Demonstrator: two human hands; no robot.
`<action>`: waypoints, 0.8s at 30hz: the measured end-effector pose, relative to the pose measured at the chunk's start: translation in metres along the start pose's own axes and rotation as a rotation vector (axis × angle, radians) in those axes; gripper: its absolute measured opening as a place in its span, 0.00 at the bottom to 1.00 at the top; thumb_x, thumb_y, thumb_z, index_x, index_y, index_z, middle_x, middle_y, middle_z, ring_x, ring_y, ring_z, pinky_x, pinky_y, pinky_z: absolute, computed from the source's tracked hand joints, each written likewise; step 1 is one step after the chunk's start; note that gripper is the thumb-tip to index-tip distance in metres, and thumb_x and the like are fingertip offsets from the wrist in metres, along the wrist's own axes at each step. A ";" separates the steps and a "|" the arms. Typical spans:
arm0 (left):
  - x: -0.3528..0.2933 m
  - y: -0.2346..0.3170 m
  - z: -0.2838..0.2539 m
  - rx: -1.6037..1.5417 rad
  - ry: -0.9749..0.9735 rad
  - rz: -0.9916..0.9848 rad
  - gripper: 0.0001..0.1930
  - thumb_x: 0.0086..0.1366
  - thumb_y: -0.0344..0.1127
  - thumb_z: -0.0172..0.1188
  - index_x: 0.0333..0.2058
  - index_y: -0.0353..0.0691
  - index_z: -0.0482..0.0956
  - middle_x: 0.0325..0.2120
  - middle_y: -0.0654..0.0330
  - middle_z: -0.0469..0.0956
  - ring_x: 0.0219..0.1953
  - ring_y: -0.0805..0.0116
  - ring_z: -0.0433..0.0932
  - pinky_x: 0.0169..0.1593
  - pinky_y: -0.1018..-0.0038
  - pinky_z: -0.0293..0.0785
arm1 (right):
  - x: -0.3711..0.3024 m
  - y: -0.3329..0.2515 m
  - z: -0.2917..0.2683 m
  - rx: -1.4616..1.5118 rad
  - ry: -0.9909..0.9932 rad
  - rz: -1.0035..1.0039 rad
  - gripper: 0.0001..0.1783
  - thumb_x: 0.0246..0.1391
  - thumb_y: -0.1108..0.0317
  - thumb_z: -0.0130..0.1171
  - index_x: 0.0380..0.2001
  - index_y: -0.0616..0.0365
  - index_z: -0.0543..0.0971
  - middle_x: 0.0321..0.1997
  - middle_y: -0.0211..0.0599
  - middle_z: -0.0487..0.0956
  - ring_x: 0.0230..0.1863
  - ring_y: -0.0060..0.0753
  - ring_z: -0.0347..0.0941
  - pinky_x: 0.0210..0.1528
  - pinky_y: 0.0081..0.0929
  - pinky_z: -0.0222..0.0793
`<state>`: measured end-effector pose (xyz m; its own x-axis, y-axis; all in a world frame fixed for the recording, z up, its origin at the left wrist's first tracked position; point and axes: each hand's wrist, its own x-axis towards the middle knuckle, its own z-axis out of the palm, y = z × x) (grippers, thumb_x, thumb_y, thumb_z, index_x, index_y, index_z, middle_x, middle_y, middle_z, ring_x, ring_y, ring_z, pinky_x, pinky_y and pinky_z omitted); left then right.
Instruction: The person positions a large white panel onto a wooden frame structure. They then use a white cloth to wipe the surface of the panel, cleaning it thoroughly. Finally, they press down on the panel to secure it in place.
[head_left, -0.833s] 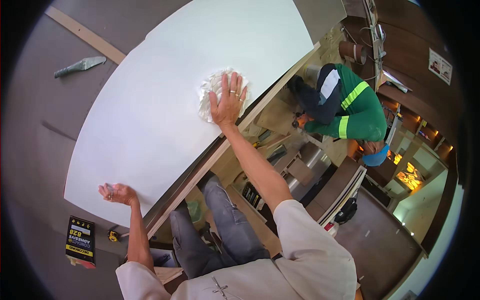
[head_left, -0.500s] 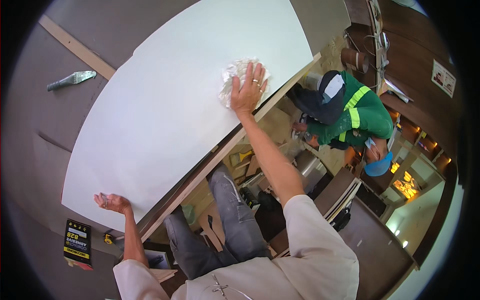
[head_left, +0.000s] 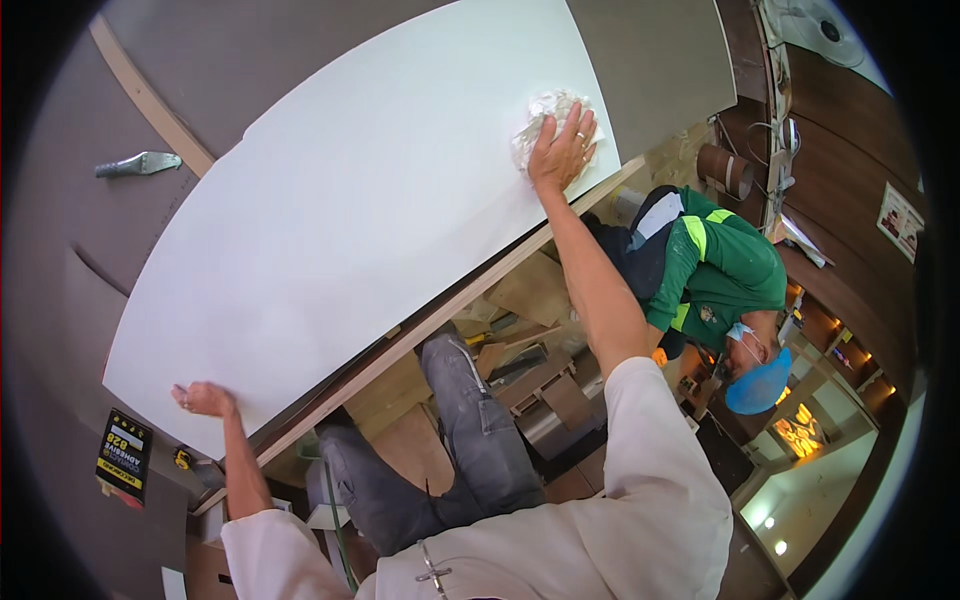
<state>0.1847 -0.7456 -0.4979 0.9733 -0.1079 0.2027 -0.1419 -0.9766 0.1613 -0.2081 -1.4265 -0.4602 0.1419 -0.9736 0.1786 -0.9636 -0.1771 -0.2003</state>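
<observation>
**Cloth pressed flat to a white panel**

We press our right hand (head_left: 563, 150), fingers spread, flat on a crumpled white cloth (head_left: 545, 115) near the far corner of the large white laminate panel (head_left: 350, 230), keeping the cloth against it. Our left hand (head_left: 203, 399), loosely curled and empty, rests on the panel's near corner, seemingly steadying it. A co-worker in a green shirt (head_left: 720, 270) crouches beside the panel.

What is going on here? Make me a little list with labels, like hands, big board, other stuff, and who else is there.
Right hand: right hand pressed flat on a crumpled white cloth
Left hand: left hand resting on the board's near corner, holding nothing
Big board: white board, large and smooth
Other stuff: metal bracket on the grey surface; black and yellow can
Who else: a person in a green shirt crouching nearby
</observation>
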 end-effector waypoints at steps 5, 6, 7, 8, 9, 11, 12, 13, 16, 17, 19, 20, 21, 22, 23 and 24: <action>-0.077 0.177 0.029 0.205 0.038 -0.315 0.22 0.69 0.38 0.42 0.56 0.30 0.68 0.61 0.45 0.65 0.64 0.49 0.63 0.61 0.49 0.60 | -0.009 0.005 -0.013 -0.052 0.008 -0.024 0.35 0.66 0.46 0.42 0.69 0.55 0.59 0.74 0.52 0.54 0.75 0.53 0.45 0.73 0.55 0.36; -0.091 0.207 0.024 0.194 0.079 -0.310 0.22 0.69 0.39 0.42 0.56 0.30 0.67 0.61 0.45 0.64 0.65 0.50 0.62 0.62 0.49 0.59 | -0.031 0.001 -0.019 -0.036 -0.027 -0.081 0.36 0.65 0.47 0.43 0.69 0.55 0.58 0.74 0.53 0.54 0.75 0.55 0.45 0.72 0.57 0.35; -0.098 0.228 0.021 0.182 0.119 -0.306 0.22 0.69 0.39 0.42 0.56 0.31 0.67 0.61 0.46 0.64 0.66 0.51 0.61 0.63 0.48 0.57 | -0.056 -0.002 -0.026 -0.046 -0.093 -0.128 0.38 0.63 0.47 0.46 0.70 0.56 0.58 0.74 0.53 0.54 0.75 0.56 0.44 0.72 0.58 0.36; -0.099 0.237 0.019 0.165 0.107 -0.328 0.22 0.69 0.39 0.42 0.56 0.32 0.67 0.62 0.46 0.64 0.66 0.51 0.60 0.63 0.49 0.56 | -0.077 -0.004 -0.030 -0.018 -0.130 -0.175 0.38 0.62 0.48 0.48 0.70 0.56 0.57 0.74 0.53 0.53 0.75 0.57 0.44 0.72 0.59 0.36; -0.096 0.238 0.014 0.157 0.098 -0.347 0.22 0.69 0.39 0.43 0.56 0.32 0.67 0.62 0.47 0.64 0.67 0.52 0.59 0.64 0.49 0.54 | -0.084 -0.008 -0.034 -0.029 -0.133 -0.168 0.38 0.62 0.49 0.48 0.70 0.56 0.58 0.74 0.53 0.53 0.75 0.57 0.44 0.72 0.58 0.35; -0.089 0.243 0.012 0.148 0.105 -0.371 0.21 0.69 0.38 0.43 0.56 0.33 0.68 0.62 0.47 0.64 0.67 0.52 0.59 0.65 0.49 0.54 | -0.072 -0.017 -0.026 -0.020 -0.123 -0.168 0.37 0.62 0.49 0.48 0.69 0.56 0.58 0.74 0.54 0.53 0.75 0.57 0.45 0.72 0.58 0.36; -0.089 0.244 0.010 0.151 0.111 -0.369 0.21 0.68 0.37 0.43 0.56 0.33 0.68 0.62 0.47 0.64 0.67 0.52 0.59 0.64 0.50 0.54 | -0.054 -0.022 -0.024 -0.008 -0.117 -0.167 0.37 0.62 0.49 0.48 0.69 0.56 0.58 0.74 0.54 0.53 0.75 0.57 0.45 0.72 0.59 0.36; -0.092 0.247 0.010 0.149 0.118 -0.373 0.21 0.68 0.37 0.43 0.57 0.33 0.68 0.62 0.47 0.64 0.67 0.53 0.59 0.64 0.50 0.54 | -0.030 -0.027 -0.021 0.002 -0.106 -0.173 0.37 0.62 0.49 0.48 0.69 0.56 0.58 0.74 0.54 0.53 0.75 0.57 0.45 0.72 0.59 0.36; -0.091 0.242 0.013 0.152 0.132 -0.343 0.21 0.68 0.35 0.43 0.56 0.34 0.69 0.62 0.48 0.64 0.67 0.53 0.60 0.65 0.52 0.54 | 0.032 -0.052 -0.001 0.027 -0.061 -0.197 0.36 0.63 0.49 0.47 0.69 0.57 0.59 0.73 0.54 0.54 0.74 0.57 0.46 0.71 0.60 0.37; -0.091 0.243 0.013 0.149 0.129 -0.352 0.21 0.68 0.35 0.43 0.56 0.33 0.69 0.62 0.48 0.65 0.67 0.52 0.60 0.65 0.52 0.54 | 0.050 -0.057 0.006 0.030 -0.050 -0.220 0.36 0.63 0.49 0.47 0.69 0.56 0.59 0.73 0.54 0.55 0.74 0.57 0.46 0.71 0.60 0.37; -0.090 0.245 0.011 0.141 0.130 -0.371 0.21 0.68 0.35 0.43 0.56 0.33 0.69 0.61 0.48 0.66 0.67 0.52 0.61 0.65 0.53 0.55 | 0.082 -0.070 0.019 0.041 -0.027 -0.265 0.35 0.63 0.49 0.46 0.68 0.56 0.60 0.72 0.53 0.56 0.74 0.56 0.46 0.71 0.60 0.38; -0.089 0.246 0.011 0.150 0.133 -0.365 0.21 0.68 0.34 0.43 0.56 0.33 0.69 0.61 0.48 0.66 0.67 0.52 0.61 0.65 0.53 0.55 | 0.098 -0.076 0.023 0.038 -0.022 -0.277 0.35 0.63 0.49 0.46 0.68 0.56 0.61 0.72 0.53 0.57 0.74 0.55 0.47 0.71 0.59 0.37; -0.089 0.246 0.012 0.160 0.136 -0.359 0.21 0.68 0.34 0.43 0.56 0.33 0.69 0.61 0.48 0.66 0.67 0.52 0.61 0.65 0.53 0.55 | 0.112 -0.082 0.028 0.037 -0.019 -0.290 0.34 0.63 0.49 0.46 0.68 0.56 0.61 0.72 0.53 0.58 0.74 0.55 0.47 0.71 0.59 0.37; -0.089 0.246 0.012 0.170 0.140 -0.355 0.21 0.67 0.34 0.43 0.56 0.33 0.69 0.60 0.48 0.67 0.67 0.52 0.61 0.65 0.52 0.55 | 0.126 -0.088 0.031 0.035 -0.015 -0.305 0.34 0.64 0.49 0.45 0.67 0.56 0.61 0.71 0.52 0.58 0.74 0.54 0.47 0.72 0.59 0.37; -0.091 0.247 0.013 0.188 0.123 -0.357 0.21 0.67 0.34 0.43 0.56 0.33 0.69 0.60 0.48 0.67 0.67 0.52 0.61 0.65 0.52 0.55 | 0.139 -0.094 0.032 0.043 -0.009 -0.309 0.33 0.64 0.50 0.45 0.67 0.55 0.62 0.71 0.50 0.60 0.74 0.52 0.48 0.72 0.59 0.37; -0.091 0.249 0.013 0.209 0.108 -0.363 0.21 0.67 0.34 0.43 0.56 0.32 0.69 0.60 0.47 0.67 0.67 0.52 0.61 0.65 0.52 0.55 | 0.143 -0.094 0.034 0.042 -0.017 -0.302 0.33 0.64 0.51 0.45 0.67 0.55 0.62 0.71 0.50 0.59 0.74 0.52 0.48 0.72 0.59 0.37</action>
<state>0.0626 -0.9818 -0.4888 0.9274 0.2588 0.2702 0.2565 -0.9655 0.0442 -0.0898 -1.5537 -0.4486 0.4244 -0.8783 0.2201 -0.8671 -0.4643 -0.1805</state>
